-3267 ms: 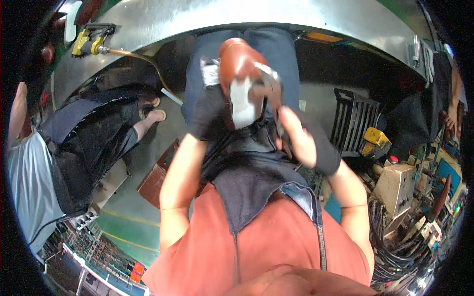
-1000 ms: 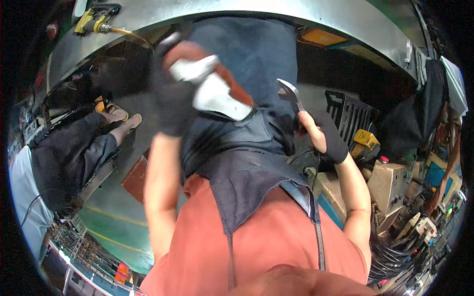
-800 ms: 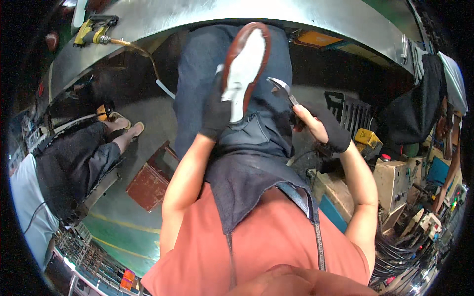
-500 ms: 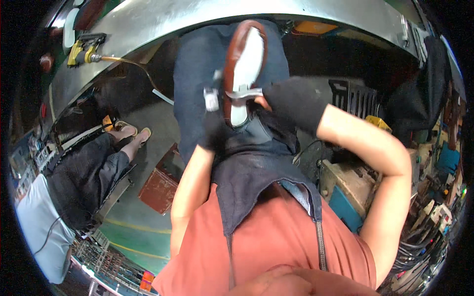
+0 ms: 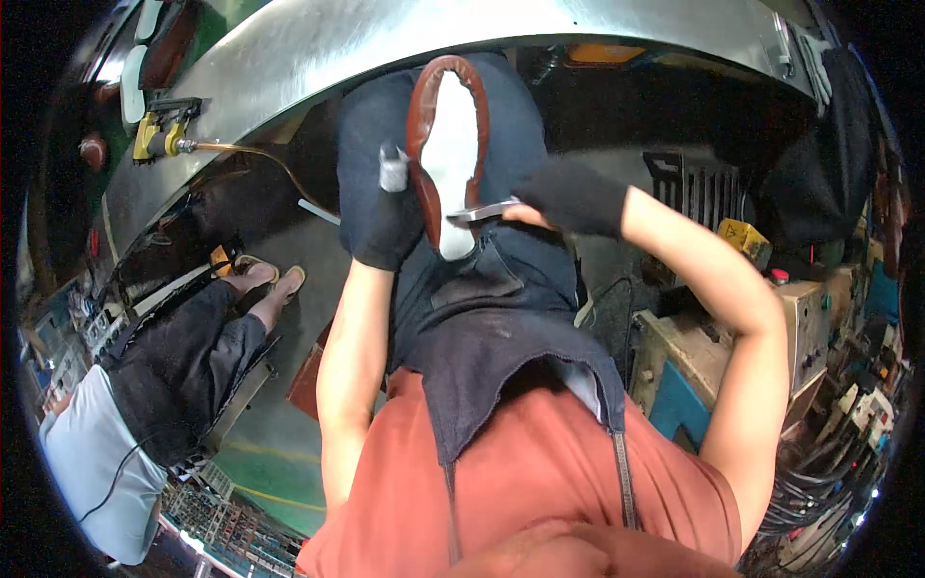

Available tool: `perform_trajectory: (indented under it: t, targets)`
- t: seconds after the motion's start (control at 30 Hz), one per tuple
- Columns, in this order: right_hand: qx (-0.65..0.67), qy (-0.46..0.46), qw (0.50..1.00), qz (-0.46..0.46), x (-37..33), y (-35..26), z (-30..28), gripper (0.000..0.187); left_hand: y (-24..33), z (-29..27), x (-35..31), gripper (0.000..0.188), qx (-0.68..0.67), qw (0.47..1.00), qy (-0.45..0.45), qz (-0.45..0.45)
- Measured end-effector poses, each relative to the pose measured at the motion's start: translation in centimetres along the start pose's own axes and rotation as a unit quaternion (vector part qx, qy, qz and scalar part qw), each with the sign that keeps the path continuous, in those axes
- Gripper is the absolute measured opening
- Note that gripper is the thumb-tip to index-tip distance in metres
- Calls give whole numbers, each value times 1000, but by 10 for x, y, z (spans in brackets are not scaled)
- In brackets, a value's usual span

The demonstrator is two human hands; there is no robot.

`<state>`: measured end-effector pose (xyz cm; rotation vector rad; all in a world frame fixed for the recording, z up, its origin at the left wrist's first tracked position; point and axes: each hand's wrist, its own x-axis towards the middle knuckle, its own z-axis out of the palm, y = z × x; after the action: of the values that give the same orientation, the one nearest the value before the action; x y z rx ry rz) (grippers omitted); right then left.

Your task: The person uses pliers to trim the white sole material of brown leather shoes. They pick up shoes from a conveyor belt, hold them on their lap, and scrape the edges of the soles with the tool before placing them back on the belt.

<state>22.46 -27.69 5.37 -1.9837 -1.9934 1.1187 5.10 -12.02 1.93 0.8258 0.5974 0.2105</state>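
Note:
A brown leather shoe upper [image 5: 420, 120] with a white underside [image 5: 451, 135] rests sole up over my lap, its toe pointing away from me. My left hand [image 5: 385, 217], in a black glove with white tape around a finger, closes against the shoe's left side. In the black glove on the other side, my right hand [image 5: 559, 200] grips a slim silver metal hand tool [image 5: 484, 210]. The tool's tip lies over the white underside near the heel end. Most of its handle is hidden in my fist.
A metal bench [image 5: 318, 43] curves across the far side. On its left lies a yellow air-powered tool [image 5: 154, 135] with a hose. Several other shoe parts sit at the far left. A seated person [image 5: 183, 356] is on the left. A machine box [image 5: 805, 332] stands at right.
The shoe has straightened and shifted slightly left. My right hand has moved the silver tool down toward the heel. My left hand has moved slightly left along with the shoe.

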Motion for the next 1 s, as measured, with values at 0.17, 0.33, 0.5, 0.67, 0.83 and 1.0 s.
perform_trajectory:
  t: [0.17,0.33,0.5,0.67,0.83,1.0]
  targets:
    - [122,10,991,44,-33,-16,-31,46,-21,-3,8,45,249,958,86,109]
    - [126,195,960,-158,-10,-60,-57,38,-10,2,18,46,390,909,82,124]
    - [44,111,993,20,2,-23,-44,46,15,14,-19,57,447,888,-14,111]
    - [86,243,962,-94,8,-41,-17,43,-30,-29,-5,85,398,905,-54,142]
    - [429,135,860,243,-22,-16,15,55,9,1,-16,79,361,930,28,61]
    - [593,154,712,343,-25,-16,103,65,38,-36,18,50,314,937,102,112]
